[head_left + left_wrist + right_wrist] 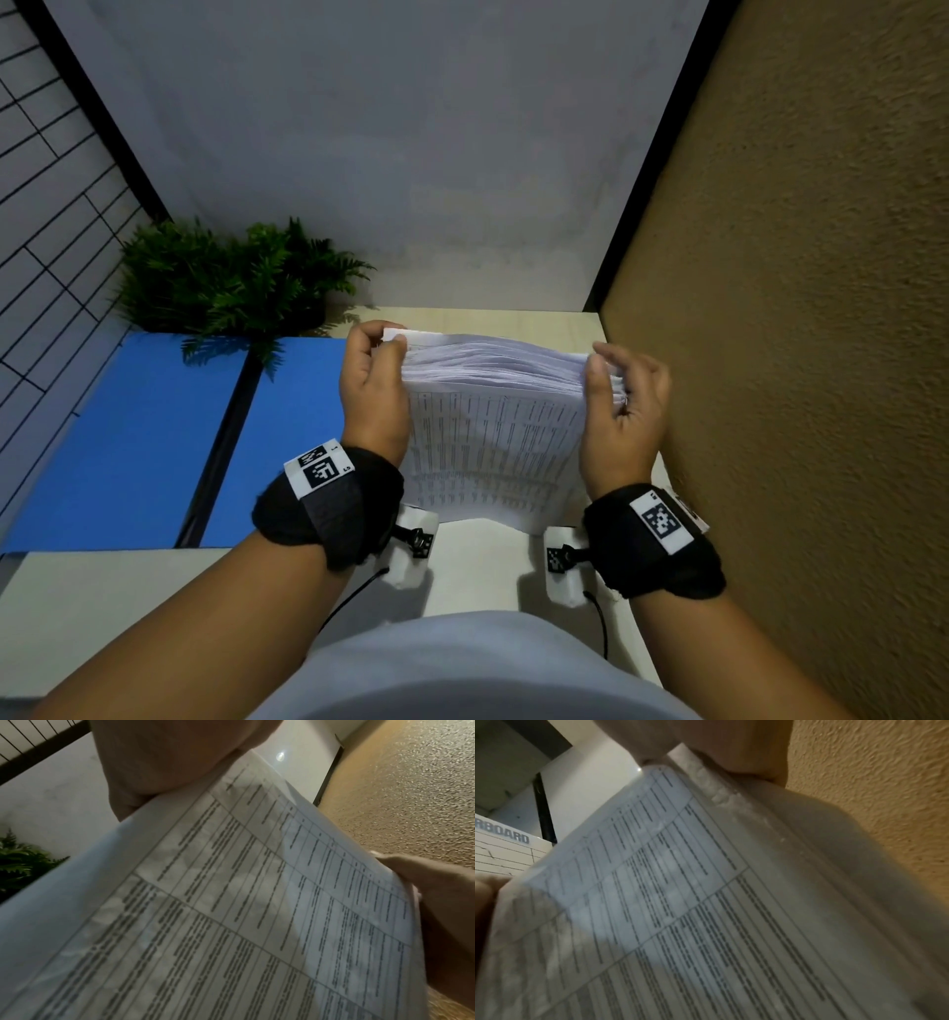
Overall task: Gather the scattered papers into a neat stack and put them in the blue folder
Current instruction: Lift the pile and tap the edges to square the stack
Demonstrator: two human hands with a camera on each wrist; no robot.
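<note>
The person is holding a thick stack of white printed papers upright on its lower edge over the pale wooden desk, seemingly squaring it up. The left hand is curling around the stack's left side, thumb on the near printed face and fingers wrapping behind the top corner. The right hand is gripping the opposite side the same way, thumb in front and fingertips hooked over the fanned sheet edges.

The top edge is looking uneven: the sheets are fanning and bowing between the two hands, so the stack is not yet neat. In my judgement, the main risk is the middle sheets sagging or slipping out if either grip is loosened while the pile is still splayed. Another is corners snagging and creasing if the pile is being pushed into the folder before it is squared. The right hand is also working just beside the rough tan textured wall at three o'clock, which could catch the sheet edges.

The open blue folder is lying flat at nine o'clock from the stack, its dark spine running down the middle. Both visible panels are showing nothing inside. A green fern-like plant is sitting at the folder's far edge, at about eleven o'clock, its fronds overhanging the blue cover.
</note>
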